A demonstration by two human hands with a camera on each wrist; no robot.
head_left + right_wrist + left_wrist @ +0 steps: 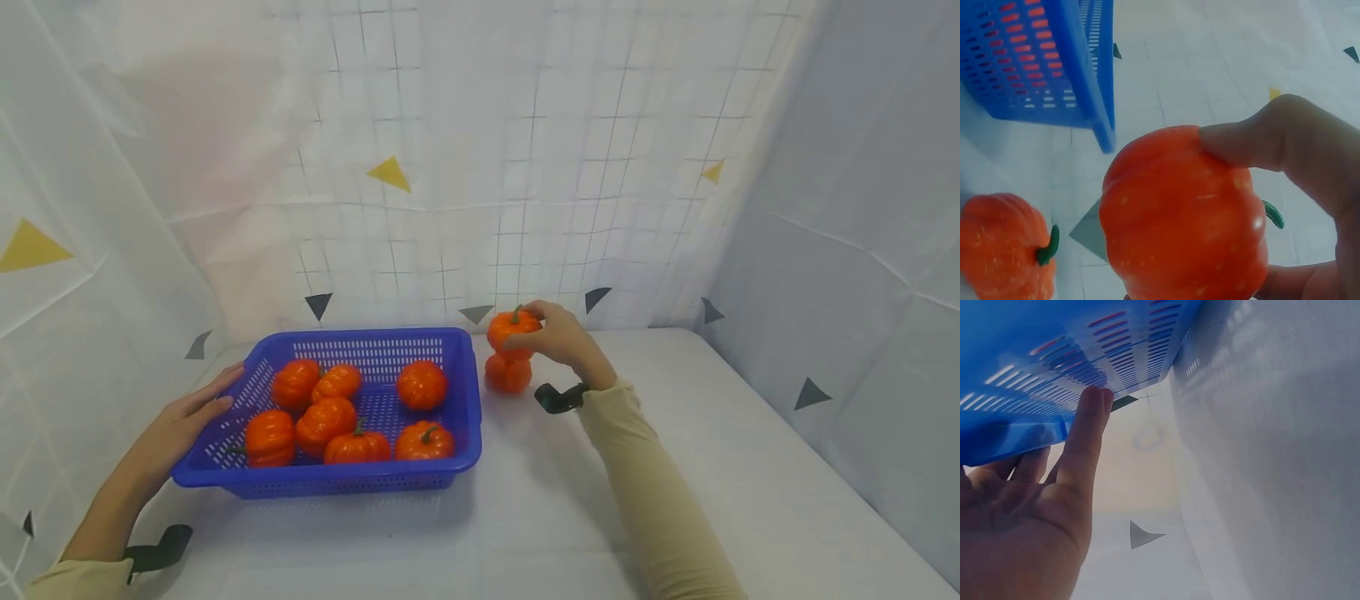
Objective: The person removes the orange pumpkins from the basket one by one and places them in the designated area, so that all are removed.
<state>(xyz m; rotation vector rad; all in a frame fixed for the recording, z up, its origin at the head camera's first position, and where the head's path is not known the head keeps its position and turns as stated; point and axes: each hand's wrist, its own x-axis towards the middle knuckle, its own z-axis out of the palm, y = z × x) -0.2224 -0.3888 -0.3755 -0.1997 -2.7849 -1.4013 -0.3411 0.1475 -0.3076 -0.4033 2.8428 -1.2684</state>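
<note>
My right hand point(564, 340) grips a small orange pumpkin point(504, 332) with a green stem, thumb on one side and fingers on the other. In the right wrist view this ribbed, glossy pumpkin point(1182, 212) fills the middle. A second pumpkin point(507, 377) sits on the table just below it in the head view, right of the blue basket point(474, 400). My left hand point(176, 429) holds the basket's left rim. Fingers point(1082, 440) touch its slotted outer wall in the left wrist view. Several pumpkins point(326, 425) lie inside the basket.
A white-covered table point(570, 517) bears the basket. Behind it hangs a white sheet with a grid point(465, 167). White sheeting point(67, 317) stands close to the left hand, and a grey side sheet point(862, 250) borders the right. Yellow and dark triangles mark the sheets.
</note>
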